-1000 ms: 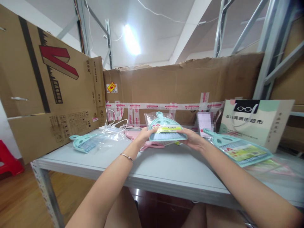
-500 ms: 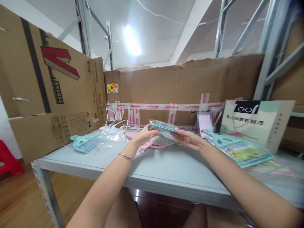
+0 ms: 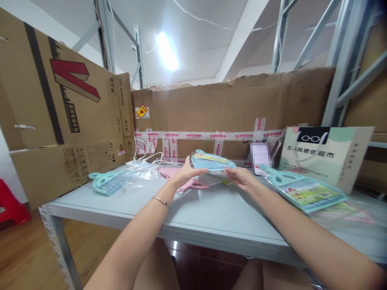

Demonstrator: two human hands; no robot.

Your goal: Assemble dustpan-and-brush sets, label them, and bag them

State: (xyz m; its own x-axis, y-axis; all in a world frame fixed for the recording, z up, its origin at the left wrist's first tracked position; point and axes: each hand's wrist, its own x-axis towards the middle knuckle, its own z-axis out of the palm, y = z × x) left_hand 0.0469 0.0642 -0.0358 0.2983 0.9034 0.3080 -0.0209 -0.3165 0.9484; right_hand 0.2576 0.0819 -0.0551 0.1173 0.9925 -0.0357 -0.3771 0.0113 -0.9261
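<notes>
Above the middle of the table, I hold a small blue-green dustpan and brush set (image 3: 213,162) with blue bristles and a yellow printed card, its face tilted towards me. My left hand (image 3: 188,171) grips its left end, thumb in front. My right hand (image 3: 238,176) pinches its lower right corner. Just below lies a pink hand brush (image 3: 193,184) with pale bristles, partly behind my left hand. A pink dustpan (image 3: 169,172) is beside it, largely covered by that hand.
On the left are a blue-green brush (image 3: 110,183), clear plastic wrap (image 3: 139,177) and white cables (image 3: 148,155). Another packaged dustpan set (image 3: 311,191) lies at right before a paper bag (image 3: 326,157) and a phone (image 3: 260,157). Cardboard (image 3: 193,108) walls the table's back.
The dustpan and brush set has tipped from nearly edge-on so its printed face and bristles show. My right hand has shifted slightly down its right edge.
</notes>
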